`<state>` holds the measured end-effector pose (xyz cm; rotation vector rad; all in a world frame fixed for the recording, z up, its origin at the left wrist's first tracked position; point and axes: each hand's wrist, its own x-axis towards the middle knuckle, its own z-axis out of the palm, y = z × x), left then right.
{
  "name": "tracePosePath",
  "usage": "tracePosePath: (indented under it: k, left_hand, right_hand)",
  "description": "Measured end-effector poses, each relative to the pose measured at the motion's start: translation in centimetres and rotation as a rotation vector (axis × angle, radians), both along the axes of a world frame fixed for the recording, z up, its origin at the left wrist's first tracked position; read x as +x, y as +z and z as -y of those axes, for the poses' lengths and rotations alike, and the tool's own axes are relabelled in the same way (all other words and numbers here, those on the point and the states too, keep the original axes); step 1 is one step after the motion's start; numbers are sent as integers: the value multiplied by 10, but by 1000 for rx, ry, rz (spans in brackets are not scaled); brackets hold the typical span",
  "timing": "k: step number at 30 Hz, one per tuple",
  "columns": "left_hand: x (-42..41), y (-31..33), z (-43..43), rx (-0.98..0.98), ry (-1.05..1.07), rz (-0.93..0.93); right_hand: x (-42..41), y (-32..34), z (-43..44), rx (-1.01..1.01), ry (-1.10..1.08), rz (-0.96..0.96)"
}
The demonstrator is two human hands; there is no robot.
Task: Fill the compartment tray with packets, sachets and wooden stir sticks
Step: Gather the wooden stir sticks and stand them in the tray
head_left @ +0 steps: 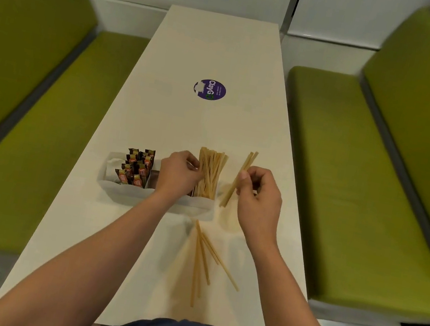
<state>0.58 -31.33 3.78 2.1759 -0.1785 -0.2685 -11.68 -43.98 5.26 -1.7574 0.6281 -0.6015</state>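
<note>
White table (pixel 216 48): fingers of the right hand (pixel 259 199) pinch a few wooden stir sticks (pixel 246 165) just right of the compartment tray (pixel 128 193); fingers of the left hand (pixel 177 173) curl against the tray's standing sticks (pixel 211 170), grip unclear.

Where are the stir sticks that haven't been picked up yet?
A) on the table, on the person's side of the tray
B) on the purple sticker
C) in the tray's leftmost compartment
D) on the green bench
A: the loose sticks lie fanned on the table just in front of the tray; the right hand grips the held sticks beside the tray.
</note>
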Motion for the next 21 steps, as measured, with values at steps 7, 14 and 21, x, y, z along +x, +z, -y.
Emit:
tracePosePath:
  k: [7,14,21]
  left_hand:
    - [-1,-14,-3,75,-37,85]
    - [-15,-21,-26,334,34,257]
    - [-18,-23,-15,523,4,390]
  right_hand:
    - [48,-6,-9,-54,-5,-76]
    - [62,-30,-14,-209,47,-295]
    - [64,-31,-13,-321,25,-397]
